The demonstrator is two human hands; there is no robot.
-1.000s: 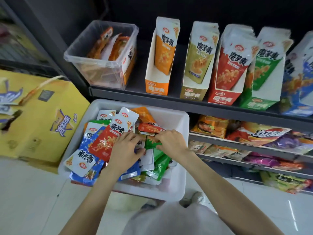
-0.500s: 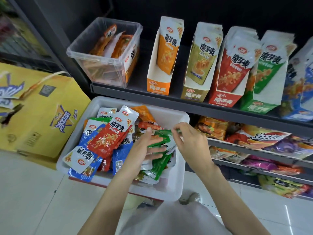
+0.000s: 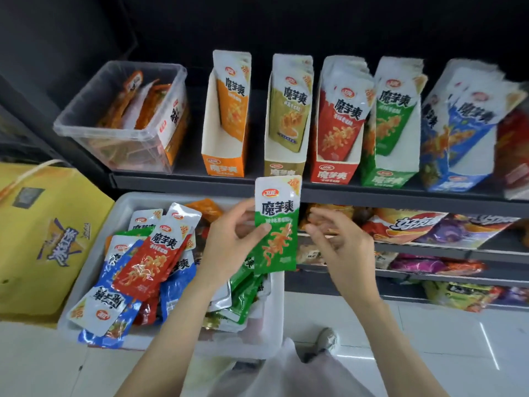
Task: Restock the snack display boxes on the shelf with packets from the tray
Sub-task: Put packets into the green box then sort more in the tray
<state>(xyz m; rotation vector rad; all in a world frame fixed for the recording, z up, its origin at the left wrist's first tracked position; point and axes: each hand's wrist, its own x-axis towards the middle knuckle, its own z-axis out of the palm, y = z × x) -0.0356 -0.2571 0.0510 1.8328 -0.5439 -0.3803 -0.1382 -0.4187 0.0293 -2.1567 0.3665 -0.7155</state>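
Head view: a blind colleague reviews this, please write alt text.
The left hand holds a green packet upright above the white tray of mixed packets; the right hand hovers beside it, below the shelf's green box.

Five display boxes (image 3: 333, 121) on shelf; one clear tub (image 3: 123, 118); one tray (image 3: 123, 207); two hands (image 3: 229, 242).

Glossy white tile floor (image 3: 429, 353) — dark back wall (image 3: 286, 24).

The left hand (image 3: 229, 245) holds a packet (image 3: 277, 224) upright above the tray (image 3: 126, 207); the right hand (image 3: 340, 247) is just right of it. Display boxes (image 3: 335, 174) stand on the shelf (image 3: 400, 196) behind both hands.
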